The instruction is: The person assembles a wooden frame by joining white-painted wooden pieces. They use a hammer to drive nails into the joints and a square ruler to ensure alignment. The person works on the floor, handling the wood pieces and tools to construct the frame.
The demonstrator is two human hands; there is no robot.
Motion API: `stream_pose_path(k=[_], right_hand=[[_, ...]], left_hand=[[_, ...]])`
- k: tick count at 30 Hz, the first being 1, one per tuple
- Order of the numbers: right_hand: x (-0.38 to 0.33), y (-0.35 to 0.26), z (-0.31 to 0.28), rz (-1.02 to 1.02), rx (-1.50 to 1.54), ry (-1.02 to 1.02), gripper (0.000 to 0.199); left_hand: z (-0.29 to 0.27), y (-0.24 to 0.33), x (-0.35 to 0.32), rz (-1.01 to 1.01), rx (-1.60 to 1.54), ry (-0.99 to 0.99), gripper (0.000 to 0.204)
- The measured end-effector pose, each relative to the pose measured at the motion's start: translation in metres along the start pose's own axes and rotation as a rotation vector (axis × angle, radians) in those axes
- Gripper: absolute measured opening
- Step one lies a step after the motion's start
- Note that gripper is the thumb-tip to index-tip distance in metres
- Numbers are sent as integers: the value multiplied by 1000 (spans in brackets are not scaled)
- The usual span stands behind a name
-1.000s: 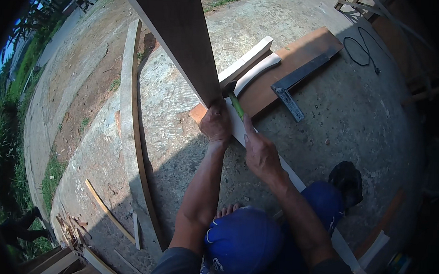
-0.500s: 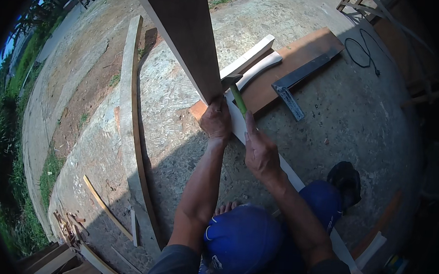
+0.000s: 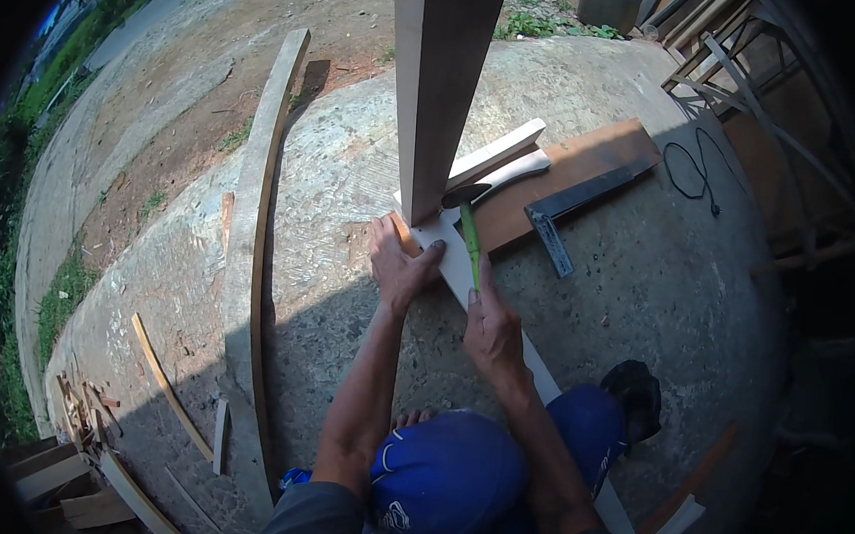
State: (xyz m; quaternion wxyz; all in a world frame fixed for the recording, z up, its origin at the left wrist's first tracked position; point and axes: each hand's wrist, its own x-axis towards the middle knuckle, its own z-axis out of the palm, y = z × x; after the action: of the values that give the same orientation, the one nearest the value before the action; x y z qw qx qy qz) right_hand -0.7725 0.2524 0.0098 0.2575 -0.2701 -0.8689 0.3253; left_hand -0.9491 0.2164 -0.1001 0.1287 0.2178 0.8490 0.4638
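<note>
My right hand point(image 3: 494, 343) is closed round the green handle of a hammer point(image 3: 470, 242). Its dark head lies beside the foot of a tall wooden post point(image 3: 437, 93), which rises toward the top of the view. My left hand point(image 3: 398, 273) is spread at the post's foot, thumb on a long pale board point(image 3: 536, 369) and fingers stretched along the end of the wood beneath. This board runs from the post back past my right leg. Under it lies a wide brown board point(image 3: 588, 159), bearing a curved pale piece point(image 3: 516, 168).
A large try square point(image 3: 586, 203) rests over the brown board's near edge. On the left, a long plank point(image 3: 249, 258) lies on the concrete. Scrap wood point(image 3: 81, 413) is piled at lower left. A black cable point(image 3: 689, 170) and a wooden frame point(image 3: 746, 85) are at right.
My left hand has gone from a closed grip at the post's foot to spread fingers and thumb on the wood. The post looks more upright. My right hand still holds the hammer.
</note>
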Motion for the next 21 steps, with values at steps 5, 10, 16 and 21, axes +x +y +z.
stream_pose_path(k=[5, 10, 16, 21], right_hand=[[-6, 2, 8, -21, -9, 154, 61], [0, 3, 16, 127, -85, -81, 61], [-5, -5, 5, -142, 84, 361, 65], [3, 2, 9, 232, -94, -162, 69]], left_hand=[[-5, -1, 1, -58, -9, -75, 112], [-3, -1, 3, 8, -30, -38, 109], [-1, -6, 0, -21, -27, -86, 112], [0, -7, 0, 3, -51, -59, 112]])
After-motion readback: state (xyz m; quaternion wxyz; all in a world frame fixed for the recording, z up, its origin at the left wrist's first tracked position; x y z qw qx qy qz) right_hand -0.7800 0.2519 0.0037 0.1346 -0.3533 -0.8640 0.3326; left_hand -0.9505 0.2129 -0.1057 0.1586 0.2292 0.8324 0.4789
